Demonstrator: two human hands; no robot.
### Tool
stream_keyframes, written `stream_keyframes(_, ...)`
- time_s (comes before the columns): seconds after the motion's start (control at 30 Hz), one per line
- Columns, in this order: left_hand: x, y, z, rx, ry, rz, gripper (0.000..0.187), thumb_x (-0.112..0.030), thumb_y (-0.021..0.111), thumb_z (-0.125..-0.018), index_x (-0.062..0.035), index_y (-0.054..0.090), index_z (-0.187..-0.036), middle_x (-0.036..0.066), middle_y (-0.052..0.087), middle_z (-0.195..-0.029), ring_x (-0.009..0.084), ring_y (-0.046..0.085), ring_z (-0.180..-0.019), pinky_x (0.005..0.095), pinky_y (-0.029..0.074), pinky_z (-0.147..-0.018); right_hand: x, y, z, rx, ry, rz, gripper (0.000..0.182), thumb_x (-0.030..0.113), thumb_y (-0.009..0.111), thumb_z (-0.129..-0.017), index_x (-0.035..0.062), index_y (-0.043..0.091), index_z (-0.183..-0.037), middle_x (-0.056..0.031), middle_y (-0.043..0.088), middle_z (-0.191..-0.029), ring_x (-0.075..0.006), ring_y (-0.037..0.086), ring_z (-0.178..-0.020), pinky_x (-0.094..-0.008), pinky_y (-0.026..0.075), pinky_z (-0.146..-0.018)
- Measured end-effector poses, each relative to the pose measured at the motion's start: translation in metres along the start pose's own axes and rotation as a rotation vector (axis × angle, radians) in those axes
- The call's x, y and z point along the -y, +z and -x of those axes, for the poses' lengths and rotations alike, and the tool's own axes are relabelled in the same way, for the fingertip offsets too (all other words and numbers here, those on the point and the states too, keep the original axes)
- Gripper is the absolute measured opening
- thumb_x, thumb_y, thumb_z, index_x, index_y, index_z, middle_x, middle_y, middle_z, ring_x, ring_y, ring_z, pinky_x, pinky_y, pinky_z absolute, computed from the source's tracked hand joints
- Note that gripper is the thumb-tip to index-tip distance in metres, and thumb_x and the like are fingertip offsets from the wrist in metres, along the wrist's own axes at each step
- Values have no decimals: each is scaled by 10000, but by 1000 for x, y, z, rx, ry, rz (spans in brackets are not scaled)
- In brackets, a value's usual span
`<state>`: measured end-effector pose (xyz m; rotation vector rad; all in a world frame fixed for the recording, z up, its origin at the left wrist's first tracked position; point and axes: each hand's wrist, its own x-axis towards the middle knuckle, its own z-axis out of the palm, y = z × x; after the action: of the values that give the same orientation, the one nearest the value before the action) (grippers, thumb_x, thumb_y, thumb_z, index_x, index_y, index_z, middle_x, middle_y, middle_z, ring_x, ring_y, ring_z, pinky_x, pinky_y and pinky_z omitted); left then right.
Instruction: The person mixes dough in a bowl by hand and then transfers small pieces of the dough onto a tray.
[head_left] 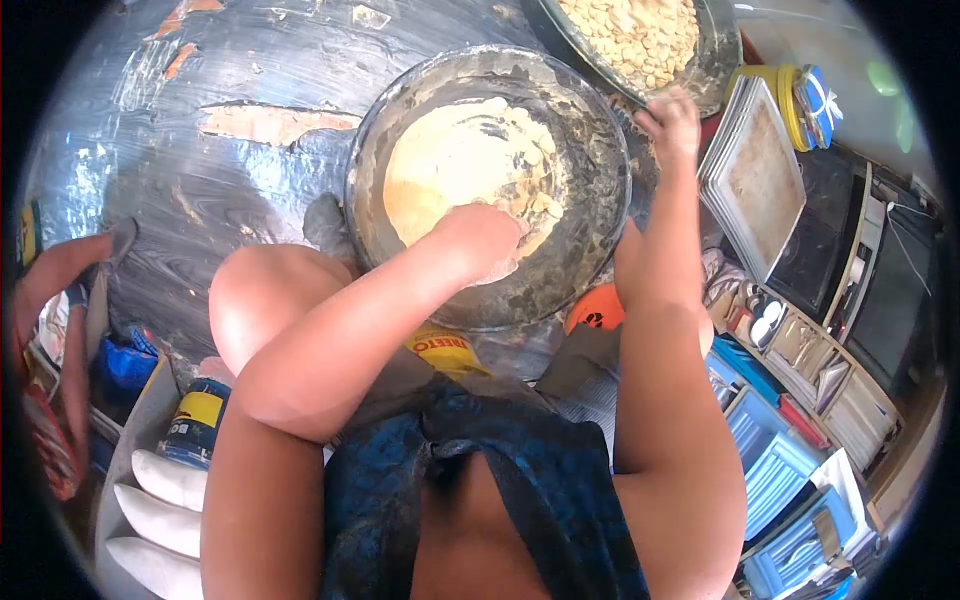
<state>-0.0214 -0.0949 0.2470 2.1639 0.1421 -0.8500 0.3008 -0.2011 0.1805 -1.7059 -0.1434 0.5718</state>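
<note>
A large dark round basin stands on the floor between my legs, with pale flour and several coated small pieces in it. My left hand is down inside this basin at its near side, fingers curled in among the pieces; the hand itself hides what they hold. Further off to the right is a second dark basin full of flat, pale, dough-like pieces. At its near rim my right hand has its fingers closed over the edge, slightly blurred.
Worn dark flooring shows torn patches. Stacked trays lean at the right beside yellow tubs, with crates of papers below. A box with white rounded objects is at lower left. Another person's legs show at far left.
</note>
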Motion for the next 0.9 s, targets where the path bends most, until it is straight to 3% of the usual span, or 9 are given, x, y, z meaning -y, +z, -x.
stream_keyframes(0.03,2,1,-1,-12,-7,-2,398,-269,608,-740,-76,558,-1084,206,538,-1036,338,524,-983,409,441,-819,-64,-27,-19,281,-339,533,276,123,569,-758,15,499,-1002,-73,535,-929,-187,549,-838,-349,503,-667)
stream_keyframes(0.1,6,2,0,-16,-32,-2,402,-270,607,-742,-77,554,-1090,206,535,-1040,336,522,-985,408,441,-817,-134,-24,2,209,227,696,421,204,606,-737,50,471,-1105,-126,463,-1086,-249,459,-995,-370,407,-809)
stream_keyframes(0.2,10,4,8,6,-58,50,406,-271,606,-749,-73,545,-1097,204,528,-1044,339,516,-993,410,436,-821,-260,-27,53,207,496,1260,642,327,662,-706,102,428,-1260,-205,355,-1321,-343,324,-1232,-402,265,-1023)
stream_keyframes(0.27,18,8,14,-20,-43,66,406,-273,603,-756,-67,538,-1099,196,526,-1038,349,517,-981,411,430,-824,-278,-6,86,38,437,1209,578,299,662,-701,100,485,-1214,-232,382,-1288,-338,357,-1209,-394,281,-1013)
stream_keyframes(0.37,33,16,15,40,-59,68,409,-272,600,-762,-64,526,-1107,193,521,-1040,360,521,-965,412,426,-829,-326,-2,94,-182,413,817,352,97,591,-710,47,568,-1057,-192,545,-1039,-301,538,-926,-349,410,-843)
stream_keyframes(0.43,36,14,14,45,-65,84,410,-269,599,-764,-66,522,-1112,194,520,-1045,363,524,-960,414,426,-830,-272,11,83,-233,195,723,421,111,569,-709,43,528,-1122,-163,561,-1037,-278,455,-1075,-383,377,-885)
stream_keyframes(0.63,35,13,6,-41,-38,72,404,-265,596,-768,-69,520,-1112,200,520,-1050,369,530,-952,420,428,-827,-219,70,41,-149,149,959,472,185,690,-625,96,548,-1066,-176,499,-1097,-333,494,-1017,-369,400,-891)
stream_keyframes(0.7,30,12,7,-82,-34,72,400,-267,596,-768,-68,522,-1107,199,521,-1048,368,532,-948,422,429,-824,-233,68,26,183,99,1288,445,223,736,-587,102,588,-988,-187,509,-1060,-328,531,-964,-365,427,-855)
stream_keyframes(0.9,24,7,8,-33,-47,54,391,-273,597,-767,-64,531,-1092,188,526,-1005,354,540,-927,422,437,-805,-196,92,-15,486,76,1109,505,235,701,-624,128,539,-1091,-171,527,-1104,-323,526,-1010,-357,438,-850)
